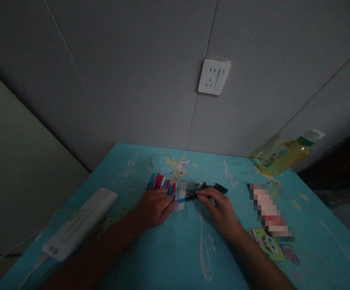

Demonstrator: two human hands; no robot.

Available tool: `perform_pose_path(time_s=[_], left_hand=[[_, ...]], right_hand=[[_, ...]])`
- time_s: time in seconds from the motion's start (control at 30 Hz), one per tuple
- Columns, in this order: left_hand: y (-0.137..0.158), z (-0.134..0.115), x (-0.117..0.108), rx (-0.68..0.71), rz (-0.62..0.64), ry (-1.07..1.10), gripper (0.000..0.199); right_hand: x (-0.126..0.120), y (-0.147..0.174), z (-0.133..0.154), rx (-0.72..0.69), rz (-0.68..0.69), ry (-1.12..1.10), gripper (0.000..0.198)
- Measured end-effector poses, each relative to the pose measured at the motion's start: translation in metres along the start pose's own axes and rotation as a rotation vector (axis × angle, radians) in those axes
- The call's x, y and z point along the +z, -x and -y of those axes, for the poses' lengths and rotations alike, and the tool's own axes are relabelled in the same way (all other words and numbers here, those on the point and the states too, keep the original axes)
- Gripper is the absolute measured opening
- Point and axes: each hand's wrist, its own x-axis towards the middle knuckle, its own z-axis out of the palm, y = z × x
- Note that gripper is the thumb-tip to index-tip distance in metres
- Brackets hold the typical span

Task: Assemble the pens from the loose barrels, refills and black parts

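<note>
My left hand (pixel 153 208) is closed around the blue barrel of a pen (pixel 181 200), held level just above the table. On the pen's dark right end, the fingertips of my right hand (pixel 221 210) are pinched together. Partly behind my left hand lies a row of coloured pen barrels (pixel 162 181) in blue, red, white and yellow. Thin white sticks like pen refills (pixel 182 188) lie side by side between the hands, partly covered by the pen. Small black pen parts (pixel 220 188) are piled just beyond my right fingers.
The table (pixel 229 266) has a blue cartoon-printed top and meets a grey wall. At left lies a white power strip (pixel 81 225) with cables. A yellow liquid bottle (pixel 284 157) stands at the back right, near a blurred-out flat object (pixel 268 211). A socket (pixel 214 76) is on the wall.
</note>
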Motion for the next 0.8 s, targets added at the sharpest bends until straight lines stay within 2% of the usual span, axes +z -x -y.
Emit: perform_pose_path(time_s=[0.2,0.5,0.73,0.8], left_hand=[[0.0008,-0.0019,0.0013,-0.059,0.029,0.03,0.031],[0.0025,-0.0036,0.0013,0.011,0.023,-0.032,0.032],[0.0023,-0.0064,0.0056,-0.097,0.046,0.059,0.036],[0.0021,-0.0083,0.0067,-0.135,0.059,0.112,0.038]], right_hand=[[-0.0043,-0.0019,0.0008,-0.03,0.019,-0.026,0.017],[-0.0029,0.0,-0.0001,0.034,0.039,0.03,0.016],[-0.0067,-0.0009,-0.0028,-0.169,-0.028,0.085,0.016],[-0.007,-0.0014,-0.0052,-0.188,-0.032,0.089,0.016]])
